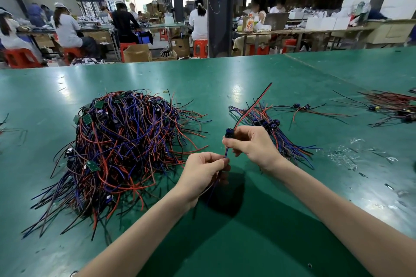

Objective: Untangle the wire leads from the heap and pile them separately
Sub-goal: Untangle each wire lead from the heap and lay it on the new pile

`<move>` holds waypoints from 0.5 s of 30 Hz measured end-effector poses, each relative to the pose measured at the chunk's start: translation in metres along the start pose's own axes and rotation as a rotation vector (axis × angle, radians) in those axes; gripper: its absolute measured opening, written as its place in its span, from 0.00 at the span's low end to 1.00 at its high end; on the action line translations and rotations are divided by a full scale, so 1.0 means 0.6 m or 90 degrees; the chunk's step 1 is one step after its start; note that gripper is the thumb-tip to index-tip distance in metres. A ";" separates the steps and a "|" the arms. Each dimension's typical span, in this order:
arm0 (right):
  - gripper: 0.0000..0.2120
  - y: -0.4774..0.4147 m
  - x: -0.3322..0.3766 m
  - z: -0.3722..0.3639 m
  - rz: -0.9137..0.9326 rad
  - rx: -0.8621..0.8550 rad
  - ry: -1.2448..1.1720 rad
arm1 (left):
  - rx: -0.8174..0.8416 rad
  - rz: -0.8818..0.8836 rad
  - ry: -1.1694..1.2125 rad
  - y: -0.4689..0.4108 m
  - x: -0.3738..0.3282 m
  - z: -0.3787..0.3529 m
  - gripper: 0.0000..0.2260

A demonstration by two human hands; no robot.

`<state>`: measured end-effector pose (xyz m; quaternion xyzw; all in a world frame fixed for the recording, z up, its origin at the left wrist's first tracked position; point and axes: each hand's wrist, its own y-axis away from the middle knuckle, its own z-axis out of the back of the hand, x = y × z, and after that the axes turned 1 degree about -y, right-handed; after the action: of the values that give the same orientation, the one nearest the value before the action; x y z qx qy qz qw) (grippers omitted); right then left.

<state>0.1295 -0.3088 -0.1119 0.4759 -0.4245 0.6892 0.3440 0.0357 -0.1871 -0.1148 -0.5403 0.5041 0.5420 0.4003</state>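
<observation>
A big tangled heap (pixel 121 141) of red, black and blue wire leads with small green boards lies on the green table, left of centre. A smaller sorted pile (pixel 281 132) of leads lies to the right, behind my right hand. My right hand (pixel 252 144) pinches one wire lead (pixel 252 105) at its dark connector, and the lead's red and black wires rise up and away. My left hand (pixel 202 173) pinches the same lead's blue and red tail just below, with more wire ends trailing under the palm.
The green table (pixel 225 231) stretches all round. More leads lie at the far right (pixel 391 105), and a loose lead (pixel 301 107) lies between them and the sorted pile. Bits of clear plastic litter (pixel 351 155) lie at the right. People sit at benches beyond the table.
</observation>
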 end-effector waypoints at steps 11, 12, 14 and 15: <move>0.09 -0.025 -0.014 0.041 0.015 -0.154 0.005 | 0.069 -0.040 -0.044 0.006 0.011 -0.004 0.06; 0.09 -0.029 -0.015 0.049 0.004 -0.169 -0.003 | 0.073 -0.042 -0.054 0.006 0.012 -0.005 0.06; 0.09 -0.034 -0.018 0.059 -0.015 -0.187 -0.017 | 0.070 -0.052 -0.074 0.005 0.013 -0.004 0.07; 0.08 -0.036 -0.019 0.062 -0.021 -0.190 -0.025 | 0.066 -0.057 -0.081 0.004 0.013 -0.003 0.08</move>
<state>0.1654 -0.3346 -0.1102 0.4396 -0.5209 0.6035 0.4137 0.0331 -0.1903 -0.1221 -0.5057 0.4800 0.5300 0.4827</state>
